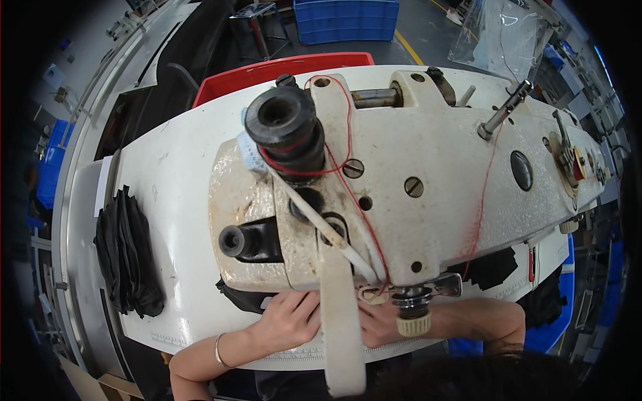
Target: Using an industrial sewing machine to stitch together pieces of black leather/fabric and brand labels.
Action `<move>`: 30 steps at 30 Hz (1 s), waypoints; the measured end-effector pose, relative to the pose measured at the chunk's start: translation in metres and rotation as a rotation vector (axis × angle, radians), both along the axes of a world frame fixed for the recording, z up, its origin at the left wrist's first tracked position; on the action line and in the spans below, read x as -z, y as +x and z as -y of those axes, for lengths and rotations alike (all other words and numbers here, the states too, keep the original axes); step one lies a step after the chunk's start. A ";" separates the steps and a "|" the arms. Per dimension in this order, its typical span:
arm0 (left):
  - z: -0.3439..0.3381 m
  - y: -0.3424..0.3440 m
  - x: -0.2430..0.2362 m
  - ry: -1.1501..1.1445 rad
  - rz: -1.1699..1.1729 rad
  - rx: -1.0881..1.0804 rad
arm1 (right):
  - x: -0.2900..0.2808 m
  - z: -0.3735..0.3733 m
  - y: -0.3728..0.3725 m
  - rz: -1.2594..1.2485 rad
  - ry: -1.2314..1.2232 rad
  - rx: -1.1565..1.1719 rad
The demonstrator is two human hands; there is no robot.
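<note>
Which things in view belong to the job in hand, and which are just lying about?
Job, judging by position:
Left hand and right hand, at the machine's near edge, partly hidden
Black cloth beside the left hand
Sewing machine
Red thread on it
Probably the dark stack, far left

Apparently lying about:
Red bin
Blue crate
Stool
Clear plastic bag

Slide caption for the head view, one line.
Left hand by black fabric, right hand partly hidden, at a sewing machine with red thread.
</note>
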State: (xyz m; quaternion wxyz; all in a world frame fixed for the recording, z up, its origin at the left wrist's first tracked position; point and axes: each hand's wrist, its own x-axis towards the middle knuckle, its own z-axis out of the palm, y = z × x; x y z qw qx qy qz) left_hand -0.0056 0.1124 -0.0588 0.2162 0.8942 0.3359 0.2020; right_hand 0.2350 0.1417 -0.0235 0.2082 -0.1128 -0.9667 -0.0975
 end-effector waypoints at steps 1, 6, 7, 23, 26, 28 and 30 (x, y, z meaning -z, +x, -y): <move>-0.003 0.002 -0.004 0.081 0.000 -0.006 | 0.001 0.000 0.000 0.010 -0.007 0.002; -0.026 0.004 -0.014 0.149 -0.060 -0.069 | 0.020 -0.011 -0.007 0.073 -0.025 0.058; -0.031 0.003 -0.016 0.150 -0.040 -0.091 | 0.021 -0.013 -0.006 0.072 -0.046 0.075; 0.024 0.021 -0.140 0.065 -0.385 0.416 | -0.029 0.079 -0.005 -0.571 -1.701 0.216; 0.040 0.024 -0.119 0.238 -0.648 0.175 | -0.032 0.092 -0.005 -0.935 -2.140 0.128; 0.069 0.030 -0.107 0.260 -0.513 0.249 | -0.034 0.098 -0.002 -0.774 -2.031 0.099; 0.082 0.024 -0.091 0.350 -0.373 0.056 | -0.034 0.106 0.000 -0.415 -1.749 0.203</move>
